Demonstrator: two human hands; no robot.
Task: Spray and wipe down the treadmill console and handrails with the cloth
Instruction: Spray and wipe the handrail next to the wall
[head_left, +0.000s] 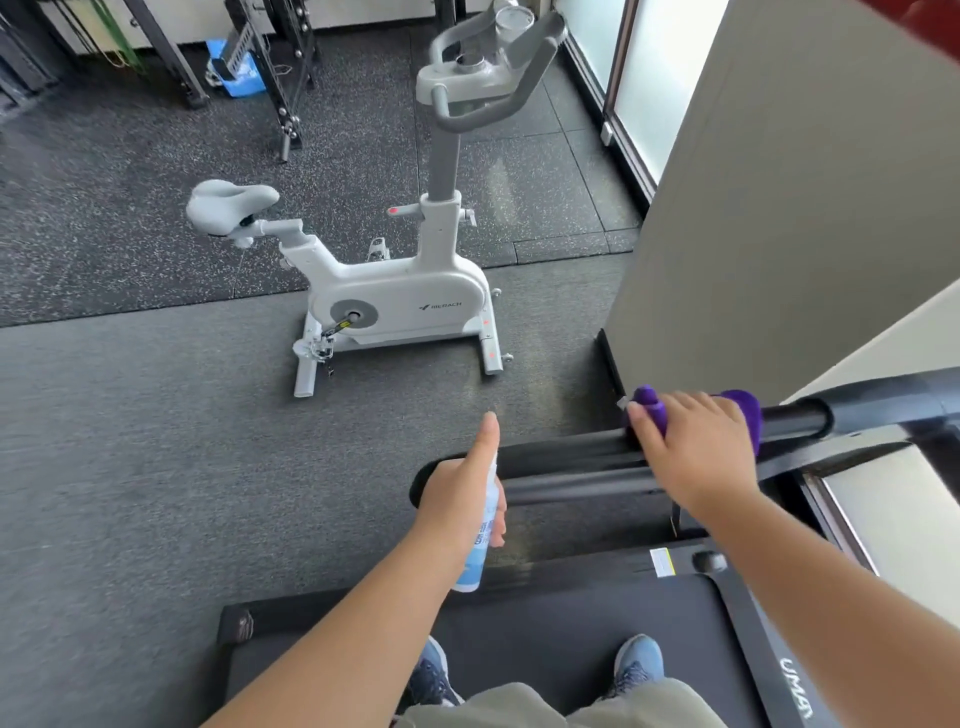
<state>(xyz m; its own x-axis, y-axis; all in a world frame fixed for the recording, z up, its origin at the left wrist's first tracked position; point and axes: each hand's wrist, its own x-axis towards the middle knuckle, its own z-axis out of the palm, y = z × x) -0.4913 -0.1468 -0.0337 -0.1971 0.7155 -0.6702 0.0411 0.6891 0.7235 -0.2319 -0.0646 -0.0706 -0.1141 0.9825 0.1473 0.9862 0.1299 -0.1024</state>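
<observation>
Black belt (571, 623) lies nearest, two blue shoes (638, 660) standing on it. Above it, the left hand (467, 493) grips a white-and-blue spray bottle (480, 545), thumb pointing forward, nozzle hidden behind the hand. The right hand (696, 441) clutches a purple cloth (737, 410) pressed onto the black handrail (795, 418). Beyond, on the grey floor (130, 441), stands a white exercise bike (395, 301).

The right hand (696, 447) covers most of the purple cloth (740, 408); beside it, the left hand (460, 499) hides the spray bottle (475, 556) top; the label is unreadable.
</observation>
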